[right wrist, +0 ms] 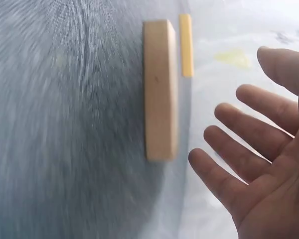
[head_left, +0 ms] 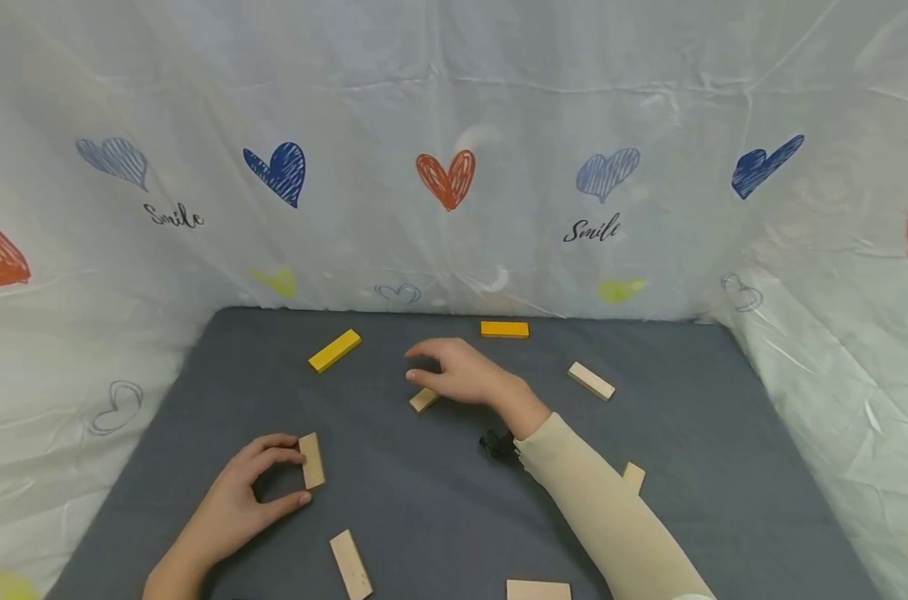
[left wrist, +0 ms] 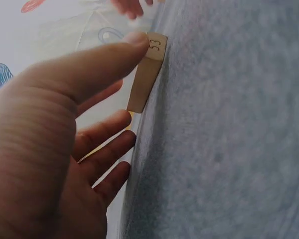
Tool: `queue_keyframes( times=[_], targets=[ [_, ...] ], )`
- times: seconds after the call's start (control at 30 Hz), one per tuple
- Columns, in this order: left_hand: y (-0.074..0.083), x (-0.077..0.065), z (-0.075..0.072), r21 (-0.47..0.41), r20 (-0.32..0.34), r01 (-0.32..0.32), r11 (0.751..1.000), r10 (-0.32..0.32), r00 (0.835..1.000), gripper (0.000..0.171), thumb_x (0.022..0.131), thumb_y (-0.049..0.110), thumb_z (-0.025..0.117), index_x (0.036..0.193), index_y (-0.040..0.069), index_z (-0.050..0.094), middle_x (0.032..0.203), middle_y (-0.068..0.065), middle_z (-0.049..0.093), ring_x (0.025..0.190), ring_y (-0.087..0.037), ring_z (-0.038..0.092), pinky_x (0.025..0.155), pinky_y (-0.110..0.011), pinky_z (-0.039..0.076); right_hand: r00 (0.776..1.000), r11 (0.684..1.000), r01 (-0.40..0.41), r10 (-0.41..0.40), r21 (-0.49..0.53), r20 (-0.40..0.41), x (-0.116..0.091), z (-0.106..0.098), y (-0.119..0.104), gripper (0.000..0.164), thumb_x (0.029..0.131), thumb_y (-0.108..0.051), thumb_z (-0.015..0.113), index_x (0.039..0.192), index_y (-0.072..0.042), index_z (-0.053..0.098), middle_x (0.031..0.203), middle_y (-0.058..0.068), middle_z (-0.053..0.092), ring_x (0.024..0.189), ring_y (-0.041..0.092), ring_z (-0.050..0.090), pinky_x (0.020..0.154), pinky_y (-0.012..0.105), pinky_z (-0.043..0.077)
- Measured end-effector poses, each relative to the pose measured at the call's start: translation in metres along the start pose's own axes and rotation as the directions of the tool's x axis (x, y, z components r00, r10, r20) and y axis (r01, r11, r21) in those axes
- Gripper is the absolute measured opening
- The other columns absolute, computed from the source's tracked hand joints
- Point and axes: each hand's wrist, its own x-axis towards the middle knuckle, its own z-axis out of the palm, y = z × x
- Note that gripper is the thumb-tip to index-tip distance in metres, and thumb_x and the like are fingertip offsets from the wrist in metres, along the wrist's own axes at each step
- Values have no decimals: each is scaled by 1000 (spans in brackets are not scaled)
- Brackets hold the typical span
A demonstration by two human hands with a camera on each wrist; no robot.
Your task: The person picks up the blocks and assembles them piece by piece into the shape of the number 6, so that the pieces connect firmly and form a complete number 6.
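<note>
Heart-printed curtain (head_left: 446, 100) hangs behind grey table (head_left: 424, 517). Head view: left hand (head_left: 236, 492) curves around wooden block (head_left: 313, 460) on table, whether pinching cannot be told; right hand (head_left: 461, 371) is over second block (head_left: 424, 401). Left wrist: thumb (left wrist: 107, 64) overlaps wooden block's numbered end. Right wrist: fingers (right wrist: 254, 129) spread, apart from second block.

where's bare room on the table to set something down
Widest: the right side of the dark table, between the sleeve and white curtain. Also mid-table, between the wooden block at the left hand and the sleeve. Crowded: around the right hand, which partly covers a second block.
</note>
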Motion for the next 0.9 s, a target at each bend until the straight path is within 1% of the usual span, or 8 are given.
queue_keyframes(
  times=[0.03,0.1,0.2,0.37,0.53,0.7,0.8,0.9],
  targets=[
    [-1,-1,0,-11,-10,-3,1000,3,1000,52,78,22,103,121,32,76,138,2,66,127,-8,57,103,-5,35,1000,1000,10,-10,-4,4,4,3,-1,48,112,-36,66,150,-6,65,150,4,66,139,21,62,116,40,52],
    [-2,-2,0,-22,-25,-3,1000,2,1000,53,77,19,103,121,32,77,138,1,67,127,-4,55,103,-4,34,999,999,31,-31,-8,11,13,9,-3,48,113,-35,66,151,-6,64,151,5,64,142,22,59,118,39,51],
    [-4,-2,0,-9,-35,6,1000,-6,999,54,76,20,103,120,33,76,138,1,67,128,-3,54,103,-5,33,999,999,41,-41,-11,12,25,15,-5,50,112,-36,66,152,-6,62,153,5,62,144,22,56,119,38,49],
    [-5,-1,0,32,-31,28,999,-27,999,52,77,26,103,120,37,76,140,3,67,128,-8,53,102,-15,37,999,999,32,-32,-10,15,41,21,-7,55,111,-38,68,156,-7,60,156,5,59,147,22,53,122,38,47],
    [-6,2,1,47,-37,18,999,-16,999,53,76,25,103,121,36,77,143,2,67,128,-15,55,102,-26,40,1000,1000,11,-10,-17,16,56,25,-9,58,110,-40,68,158,-9,58,159,5,57,149,21,52,123,36,44],
    [-5,0,4,60,-29,8,998,-7,1000,54,76,26,103,123,36,77,144,-1,67,127,-25,58,102,-29,41,999,1000,-21,21,-8,40,67,31,-10,61,110,-40,69,161,-11,53,162,5,54,151,22,50,124,35,43],
    [-4,-1,6,68,-23,8,998,-6,1000,54,77,27,103,123,36,77,144,-1,67,126,-27,59,101,-29,42,997,999,-45,45,-9,55,73,35,-8,66,110,-40,69,165,-12,48,166,5,50,153,21,46,126,34,41],
    [-4,0,6,72,-16,16,997,-14,1000,54,77,28,103,123,37,77,144,0,67,126,-27,59,100,-32,43,997,998,-55,56,-16,54,80,37,-8,71,109,-41,70,168,-13,43,169,4,46,156,20,43,127,34,39]
  ],
)
